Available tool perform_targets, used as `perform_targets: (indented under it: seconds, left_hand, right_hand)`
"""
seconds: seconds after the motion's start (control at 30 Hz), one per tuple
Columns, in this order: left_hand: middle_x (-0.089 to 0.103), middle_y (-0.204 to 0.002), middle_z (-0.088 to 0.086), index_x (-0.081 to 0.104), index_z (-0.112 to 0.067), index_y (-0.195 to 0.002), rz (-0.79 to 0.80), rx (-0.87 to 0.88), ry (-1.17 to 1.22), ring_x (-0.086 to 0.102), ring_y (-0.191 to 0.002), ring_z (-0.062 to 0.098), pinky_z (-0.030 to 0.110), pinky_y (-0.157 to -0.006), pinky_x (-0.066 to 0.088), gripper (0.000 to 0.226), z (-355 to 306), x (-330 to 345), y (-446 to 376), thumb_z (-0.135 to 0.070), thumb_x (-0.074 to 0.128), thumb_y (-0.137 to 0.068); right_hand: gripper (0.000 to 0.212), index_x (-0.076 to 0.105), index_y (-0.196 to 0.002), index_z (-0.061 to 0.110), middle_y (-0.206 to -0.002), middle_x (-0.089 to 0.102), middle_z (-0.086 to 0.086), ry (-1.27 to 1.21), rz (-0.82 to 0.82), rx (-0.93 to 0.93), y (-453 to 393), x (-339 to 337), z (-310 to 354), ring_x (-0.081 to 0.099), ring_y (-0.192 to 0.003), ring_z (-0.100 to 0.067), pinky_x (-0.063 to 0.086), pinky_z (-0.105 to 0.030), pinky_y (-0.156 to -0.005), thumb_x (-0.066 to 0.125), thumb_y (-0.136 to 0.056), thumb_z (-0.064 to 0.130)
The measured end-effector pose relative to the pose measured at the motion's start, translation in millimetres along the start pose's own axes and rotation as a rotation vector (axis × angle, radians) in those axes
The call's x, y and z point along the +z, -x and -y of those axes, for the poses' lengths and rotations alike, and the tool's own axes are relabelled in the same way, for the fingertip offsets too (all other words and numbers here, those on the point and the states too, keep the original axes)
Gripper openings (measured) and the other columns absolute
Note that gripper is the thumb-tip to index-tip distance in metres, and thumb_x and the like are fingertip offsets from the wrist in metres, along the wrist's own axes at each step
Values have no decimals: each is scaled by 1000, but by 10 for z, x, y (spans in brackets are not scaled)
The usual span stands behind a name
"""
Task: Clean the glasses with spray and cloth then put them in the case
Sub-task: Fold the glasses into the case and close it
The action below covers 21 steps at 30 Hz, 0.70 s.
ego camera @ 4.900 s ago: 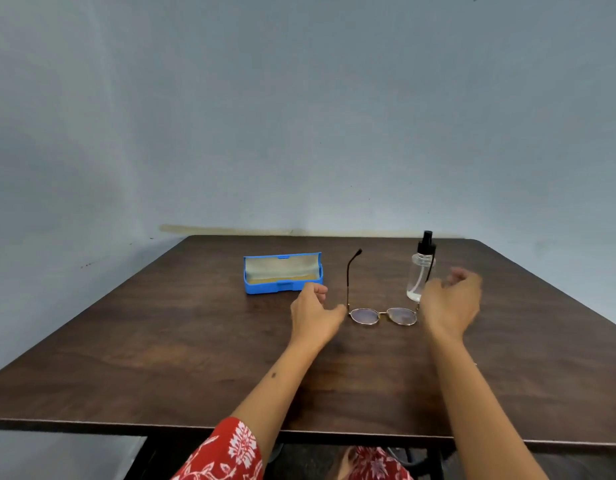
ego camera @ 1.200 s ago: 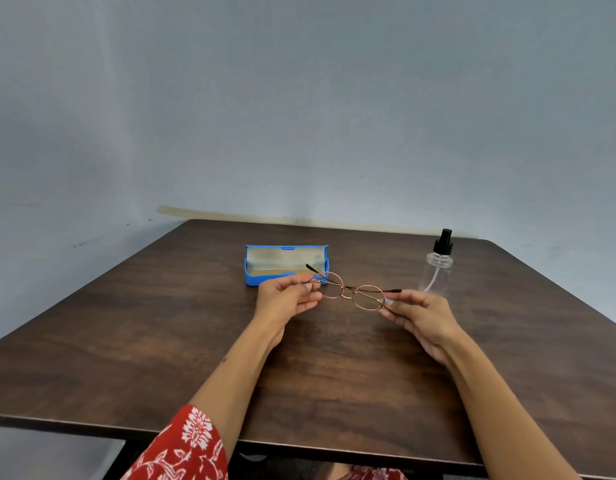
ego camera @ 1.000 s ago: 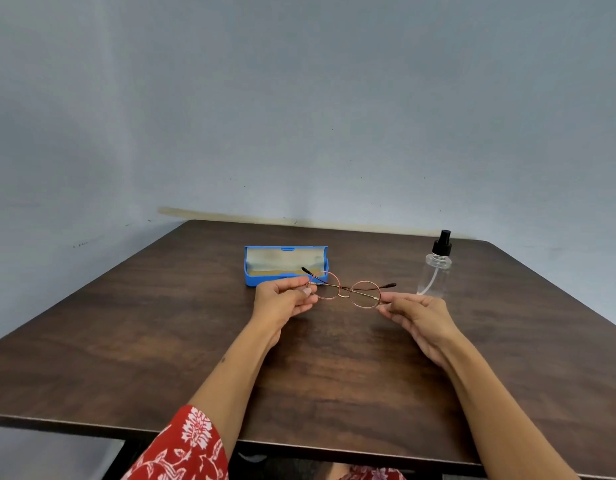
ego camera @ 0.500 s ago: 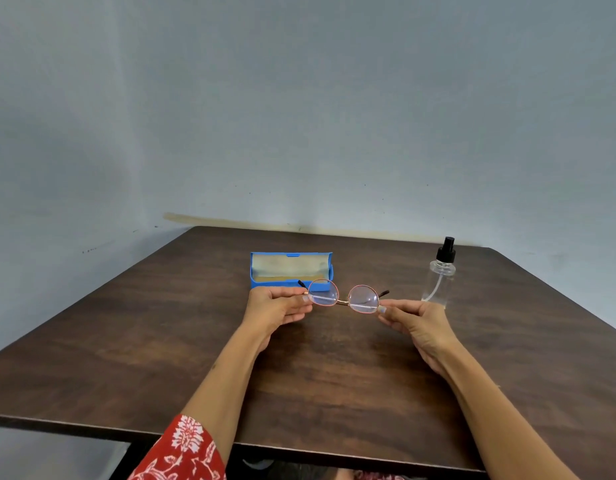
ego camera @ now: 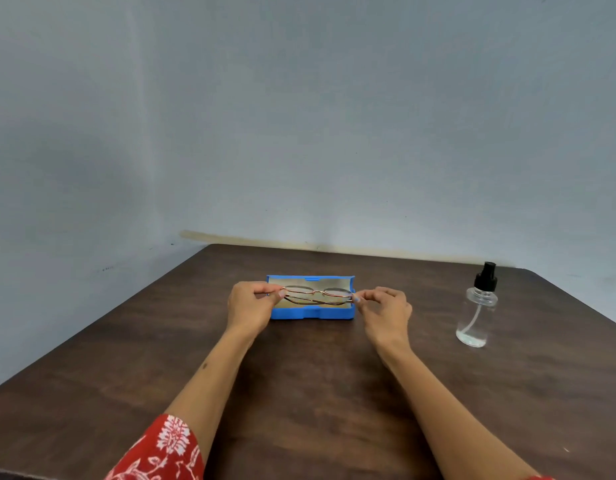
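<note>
Left hand [ego camera: 251, 304]: fingers curled, the left end of the glasses [ego camera: 317, 295] pinched between thumb and fingertips. Right hand [ego camera: 386, 311]: likewise curled, the right end of the frame pinched at its fingertips. The glasses are held level between the two hands, temples folded behind the lenses (thin gold-toned wire frame, oval lenses), directly over the open blue case [ego camera: 311, 311]. Whether the frame is touching the case lining or is held just above it cannot be judged from this angle; it appears to sit within the outline of the case. The case lies flat on the dark wooden table [ego camera: 299, 393], its long side facing the person, beige lining visible inside. A clear spray bottle [ego camera: 476, 311] with a black pump top stands upright on the table, well apart to the right of the right hand, a little liquid seen at its bottom. A red floral sleeve [ego camera: 161, 452] is seen on the left arm at the lower edge.
</note>
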<state>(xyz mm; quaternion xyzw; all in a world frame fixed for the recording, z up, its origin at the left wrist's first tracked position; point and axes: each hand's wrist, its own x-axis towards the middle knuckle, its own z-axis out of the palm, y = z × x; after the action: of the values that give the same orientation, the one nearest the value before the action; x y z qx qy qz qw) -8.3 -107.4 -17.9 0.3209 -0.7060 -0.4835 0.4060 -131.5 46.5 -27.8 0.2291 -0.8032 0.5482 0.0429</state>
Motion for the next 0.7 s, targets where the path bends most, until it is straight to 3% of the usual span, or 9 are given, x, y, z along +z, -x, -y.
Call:
perform_targets:
  seconds: [0.1, 0.3, 0.53, 0.7]
  left_hand:
    - [69, -100, 3, 75, -11, -94, -45, 17, -36, 51, -76, -4, 13, -70, 37, 18, 77, 7, -116, -13, 76, -75]
    - [65, -119, 10, 75, -12, -93, -77, 16, -130, 55, -108, 18, 26, -86, 38, 17, 179, 28, -224, -15, 75, -76]
    - [58, -117, 7, 74, -9, -95, -121, 177, -373, 49, -112, 18, 20, -84, 34, 14, 264, 100, -228, -14, 70, -82]
    - [56, -122, 5, 74, -12, -97, -91, 301, -587, 41, -118, 20, 31, -93, 39, 16, 263, 93, -208, -15, 63, -86]
  right_hand:
    - [6, 65, -84, 24, -124, 42, -3, 10, -1, 26, -48, 135, -1, 26, -125, -19, 30, -46, -103, 62, -89, 27]
    - [5, 67, -85, 25, -128, 41, -1, 66, 18, 47, -160, 248, -21, 24, -128, -20, 23, -45, -105, 64, -88, 26]
    - [9, 70, -93, 23, -130, 42, -1, 126, 50, 37, -195, 271, -29, 27, -128, -21, 22, -46, -105, 65, -87, 26]
    - [11, 71, -95, 22, -131, 42, -1, 152, 48, 28, -194, 274, -7, 27, -128, -21, 23, -47, -105, 66, -86, 25]
